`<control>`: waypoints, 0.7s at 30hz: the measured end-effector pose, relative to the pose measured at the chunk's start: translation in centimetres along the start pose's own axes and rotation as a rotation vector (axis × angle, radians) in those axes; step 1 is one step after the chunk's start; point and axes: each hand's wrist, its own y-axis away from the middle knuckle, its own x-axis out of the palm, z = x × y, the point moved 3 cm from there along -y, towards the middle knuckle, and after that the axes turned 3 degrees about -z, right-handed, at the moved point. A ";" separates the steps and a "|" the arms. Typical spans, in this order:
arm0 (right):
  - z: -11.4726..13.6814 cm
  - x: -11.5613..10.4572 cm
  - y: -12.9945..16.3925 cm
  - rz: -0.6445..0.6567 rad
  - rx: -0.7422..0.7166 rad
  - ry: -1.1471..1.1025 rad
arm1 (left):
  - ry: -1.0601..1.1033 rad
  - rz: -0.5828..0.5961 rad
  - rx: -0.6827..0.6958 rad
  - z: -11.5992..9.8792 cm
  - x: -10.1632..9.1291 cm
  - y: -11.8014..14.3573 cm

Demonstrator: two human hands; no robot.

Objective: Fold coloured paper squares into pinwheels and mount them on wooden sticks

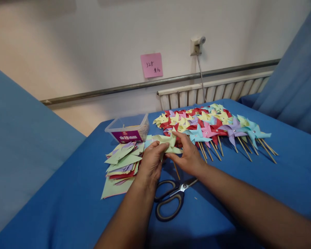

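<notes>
A pale green paper pinwheel (pixel 171 142) is held between both my hands above the table. My left hand (pixel 153 159) grips it from the left, the thumb lying across the paper near its middle. From the right, the fingers and thumb of my right hand (pixel 188 154) close on the blades' edges. A thin wooden stick (pixel 176 171) shows below the hands; whether it joins this pinwheel I cannot tell. Scissors (pixel 182 187) with dark handles lie under my wrists, blades pointing right. Left of my left hand is a stack of cut coloured paper (pixel 124 166).
Many finished pinwheels (pixel 209 129) on sticks lie in rows at the back right. Behind the paper stands a clear plastic tub (pixel 144 129) with a purple label and sticks inside. A blue cloth (pixel 75 204) covers the table. A radiator (pixel 215 90) and wall lie beyond.
</notes>
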 end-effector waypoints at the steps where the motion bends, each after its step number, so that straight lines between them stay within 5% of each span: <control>1: 0.0 0.0 0.0 -0.007 0.000 0.001 | 0.013 -0.004 0.004 0.0 0.0 0.0; 21: -0.8 -0.1 -0.5 -0.022 0.155 -0.322 | 0.023 0.069 -0.011 -0.6 0.6 0.4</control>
